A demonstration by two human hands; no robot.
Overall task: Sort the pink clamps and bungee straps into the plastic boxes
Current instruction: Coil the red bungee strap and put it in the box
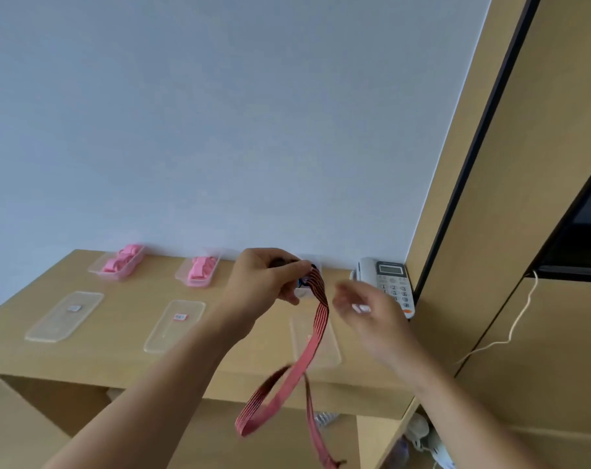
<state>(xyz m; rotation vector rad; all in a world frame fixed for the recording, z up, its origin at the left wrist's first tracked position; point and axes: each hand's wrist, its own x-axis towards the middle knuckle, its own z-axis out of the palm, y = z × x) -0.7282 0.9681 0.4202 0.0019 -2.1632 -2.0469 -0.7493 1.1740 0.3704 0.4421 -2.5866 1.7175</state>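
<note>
A red bungee strap (321,313) with black lengthwise stripes is hanging in a long loop, its dark-tipped tail dangling nearest the camera. The left hand (263,282) is pinching the strap's upper end, left of the telephone (389,282). The blurred right hand (365,309) is hovering just beside the strap, fingers loosely spread, holding nothing. Further left of the telephone, clear lids (65,316) are lying flat on the wooden tabletop (125,360). Behind them, two plastic boxes (99,267) are holding pink clamps (199,269) against the pale wall (219,130).
</note>
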